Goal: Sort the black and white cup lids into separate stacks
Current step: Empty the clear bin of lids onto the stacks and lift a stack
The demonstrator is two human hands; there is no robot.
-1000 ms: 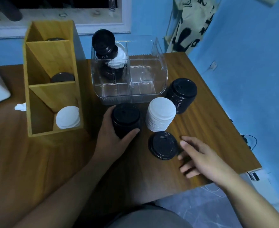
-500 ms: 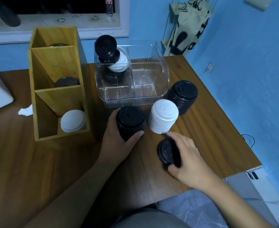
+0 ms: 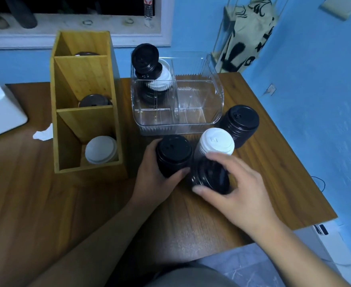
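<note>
Where the loose black lid (image 3: 209,177) sits: tilted, seemingly just off the table (image 3: 46,183), beside the white stack (image 3: 216,141).
Right hand (image 3: 238,195): thumb and fingers pinch that lid's rim.
Left hand (image 3: 156,181): wrapped round the near black stack (image 3: 173,154).

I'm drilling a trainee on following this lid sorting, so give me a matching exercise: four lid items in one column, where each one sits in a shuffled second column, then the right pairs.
Things:
1. loose black lid
2. nearer black stack
3. white stack
4. mixed black and white lids

Places:
A. left compartment of the clear bin
B. in the grip of the right hand
C. standing on the table, in front of the bin
D. in the grip of the left hand

Pairs: 1-B, 2-D, 3-C, 4-A
</note>
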